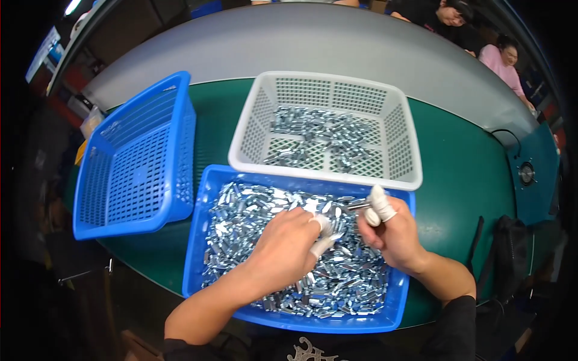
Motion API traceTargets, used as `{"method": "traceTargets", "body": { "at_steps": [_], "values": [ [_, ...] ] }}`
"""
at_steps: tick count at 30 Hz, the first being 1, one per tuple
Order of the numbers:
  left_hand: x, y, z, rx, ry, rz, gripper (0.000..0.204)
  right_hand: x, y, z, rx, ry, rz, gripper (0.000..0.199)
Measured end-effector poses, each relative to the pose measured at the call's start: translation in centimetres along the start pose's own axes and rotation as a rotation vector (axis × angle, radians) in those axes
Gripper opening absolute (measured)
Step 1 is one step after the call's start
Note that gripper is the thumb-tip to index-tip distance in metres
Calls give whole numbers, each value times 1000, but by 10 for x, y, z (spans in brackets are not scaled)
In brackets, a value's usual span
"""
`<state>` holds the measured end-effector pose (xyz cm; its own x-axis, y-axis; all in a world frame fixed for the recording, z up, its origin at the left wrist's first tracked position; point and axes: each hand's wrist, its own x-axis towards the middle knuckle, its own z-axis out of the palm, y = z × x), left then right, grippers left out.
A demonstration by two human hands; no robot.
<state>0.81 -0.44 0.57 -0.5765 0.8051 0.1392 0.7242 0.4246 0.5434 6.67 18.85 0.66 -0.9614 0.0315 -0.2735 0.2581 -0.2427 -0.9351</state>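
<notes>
A blue tub (pixel 194 259) holds a deep heap of small shiny metal pieces (pixel 355 289), silvery and elongated. Over the heap, my left hand (pixel 283 243) has thumb and finger, both in white finger cots, pinched round one such metal piece (pixel 338 236). My right hand (pixel 394 231) is raised at the tub's right side. Its cot-covered fingers are closed on a metal piece (pixel 359 206) that sticks out to the left; whether more than one is held I cannot tell. Beyond the tub, a white plastic basket (pixel 328 174) contains a looser layer of the same pieces.
To the left, a blue plastic basket (pixel 174 150) rests tilted on the green tabletop (pixel 448 156). A grey raised panel (pixel 337 36) curves along the back. At the right are a teal machine (pixel 536 180) and a black bag (pixel 510 253). Several people sit beyond the panel.
</notes>
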Motion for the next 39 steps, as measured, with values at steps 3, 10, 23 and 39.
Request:
{"method": "traceTargets", "body": {
  "at_steps": [3, 10, 23, 39],
  "values": [
    [9, 4, -16, -574, 143, -182, 15, 1, -1, -1, -53, 10, -56, 46],
    [6, -6, -17, -595, 170, -70, 32, 2, -2, 2, -111, -38, -52, 45],
    [1, 5, -4, -1141, 262, -314, 24, -1, 1, 1, -134, -106, -141, 41],
    [2, -11, -4, -647, 293, -8, 19, -1, 1, 9, -266, -90, -152, 45]
  ]
}}
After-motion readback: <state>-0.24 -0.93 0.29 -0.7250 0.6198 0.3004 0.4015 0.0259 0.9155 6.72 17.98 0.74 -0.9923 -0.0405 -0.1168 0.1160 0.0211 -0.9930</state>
